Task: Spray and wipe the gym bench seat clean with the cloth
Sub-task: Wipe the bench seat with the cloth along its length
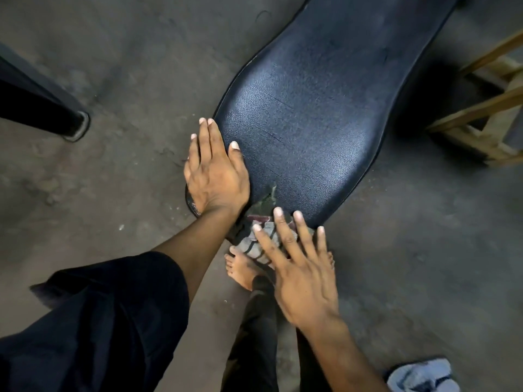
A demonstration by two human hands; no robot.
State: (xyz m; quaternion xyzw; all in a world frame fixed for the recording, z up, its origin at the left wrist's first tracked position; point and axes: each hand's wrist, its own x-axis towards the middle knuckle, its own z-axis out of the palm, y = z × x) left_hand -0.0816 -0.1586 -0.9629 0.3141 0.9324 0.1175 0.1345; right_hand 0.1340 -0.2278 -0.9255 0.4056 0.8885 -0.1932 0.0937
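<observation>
Both hands flat at the bench seat's (311, 114) near end
Left hand (215, 171) rests spread on the seat edge, holding nothing; right hand (300, 267) presses the striped cloth (259, 246) down, fingers spread

Bench seat (311, 114) grained glossy vinyl; cloth (256, 244) striped fabric; floor (127, 66) rough concrete.

The long upper run of the bench seat (325, 103) lies bare — open room along its whole length. Its near end is crowded: the left hand (215, 171) lies flat over the left edge, the right hand (300, 267) spreads over the cloth (256, 244) at the tip. A wooden frame (481, 114) stands near the seat's right side; a dark post (36, 106) sits well apart on the left — bare floor (135, 80) between.
</observation>
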